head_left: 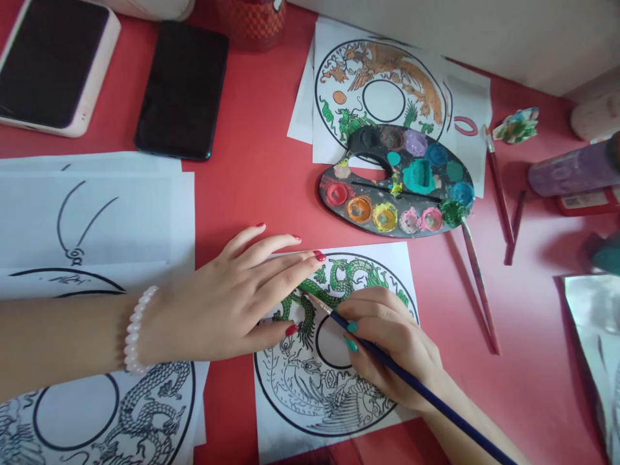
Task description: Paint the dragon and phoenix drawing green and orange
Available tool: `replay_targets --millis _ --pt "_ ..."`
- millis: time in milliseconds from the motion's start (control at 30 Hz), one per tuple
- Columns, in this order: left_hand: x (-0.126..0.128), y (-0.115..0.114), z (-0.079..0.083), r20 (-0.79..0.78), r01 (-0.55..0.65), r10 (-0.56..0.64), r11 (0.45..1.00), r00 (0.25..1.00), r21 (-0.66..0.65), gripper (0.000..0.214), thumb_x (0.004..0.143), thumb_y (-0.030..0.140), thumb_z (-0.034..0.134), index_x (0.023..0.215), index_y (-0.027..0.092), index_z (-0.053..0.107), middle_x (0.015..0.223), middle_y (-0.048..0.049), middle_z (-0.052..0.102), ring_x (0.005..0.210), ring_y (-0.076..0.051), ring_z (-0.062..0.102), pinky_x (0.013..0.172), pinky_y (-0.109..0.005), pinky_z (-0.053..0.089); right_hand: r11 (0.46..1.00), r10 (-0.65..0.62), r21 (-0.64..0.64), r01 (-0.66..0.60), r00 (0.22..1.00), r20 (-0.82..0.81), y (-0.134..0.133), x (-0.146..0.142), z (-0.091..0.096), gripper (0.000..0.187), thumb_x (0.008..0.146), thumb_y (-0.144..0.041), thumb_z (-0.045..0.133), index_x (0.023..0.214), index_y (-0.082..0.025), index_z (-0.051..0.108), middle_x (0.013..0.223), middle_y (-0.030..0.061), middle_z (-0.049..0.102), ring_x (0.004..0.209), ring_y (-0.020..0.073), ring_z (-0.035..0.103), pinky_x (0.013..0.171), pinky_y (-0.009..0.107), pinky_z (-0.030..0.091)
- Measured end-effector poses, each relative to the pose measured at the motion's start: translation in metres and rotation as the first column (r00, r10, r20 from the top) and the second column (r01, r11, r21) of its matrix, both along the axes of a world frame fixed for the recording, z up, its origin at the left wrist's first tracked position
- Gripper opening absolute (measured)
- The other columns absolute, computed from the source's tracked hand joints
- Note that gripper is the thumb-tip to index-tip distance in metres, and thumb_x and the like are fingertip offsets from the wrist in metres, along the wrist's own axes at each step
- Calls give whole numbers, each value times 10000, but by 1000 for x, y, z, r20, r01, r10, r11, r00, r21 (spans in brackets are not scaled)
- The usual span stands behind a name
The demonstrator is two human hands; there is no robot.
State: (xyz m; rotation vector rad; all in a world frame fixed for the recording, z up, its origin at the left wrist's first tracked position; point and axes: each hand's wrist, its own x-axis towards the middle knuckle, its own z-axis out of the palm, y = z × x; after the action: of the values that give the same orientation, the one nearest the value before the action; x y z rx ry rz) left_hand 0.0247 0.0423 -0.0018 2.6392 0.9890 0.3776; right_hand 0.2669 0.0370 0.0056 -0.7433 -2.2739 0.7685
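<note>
My left hand (227, 297), with red nails and a pearl bracelet, lies flat with fingers stretched on the upper left of a printed dragon-and-phoenix sheet (310, 394). My right hand (392, 349), with teal nails, is closed on a blue-handled paintbrush (421, 387). The brush tip touches the green-painted dragon near the top of the circle. The lower half of the design is plain black outline. An oval paint palette (334, 171) with several coloured wells sits just beyond the sheet.
A finished coloured sheet (475, 87) lies under the palette's far side. Three more brushes (477, 278) lie right of the palette. Two phones (183, 90) rest at the top left; outline sheets (97, 219) are stacked left. A purple tube (571, 171) lies far right.
</note>
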Motion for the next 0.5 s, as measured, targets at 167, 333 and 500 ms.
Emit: replay_targets --millis 167,333,500 --pt "0 0 0 0 1 -1 1000 1000 3 540 946 374 431 1385 66 364 1391 -125 485 1277 -313 372 1082 -530 245 1000 -17 -3 17 1000 22 0 0 1 93 854 -74 480 884 -160 497 840 80 633 835 164 568 689 316 522" --pt "0 0 1 2 5 -5 1000 1000 -1 558 931 385 453 1382 67 369 1378 -137 495 1280 -320 371 1085 -535 240 1000 -13 13 13 1000 -5 0 0 1 140 836 -66 492 938 -162 486 837 79 626 821 171 578 677 325 529" --pt "0 1 1 21 10 -10 1000 1000 -17 486 947 264 414 1384 62 359 1382 -135 493 1287 -289 386 1104 -508 222 1000 -12 25 12 1000 1 1 0 0 96 847 -82 494 910 -153 492 837 89 637 836 175 585 684 325 533"
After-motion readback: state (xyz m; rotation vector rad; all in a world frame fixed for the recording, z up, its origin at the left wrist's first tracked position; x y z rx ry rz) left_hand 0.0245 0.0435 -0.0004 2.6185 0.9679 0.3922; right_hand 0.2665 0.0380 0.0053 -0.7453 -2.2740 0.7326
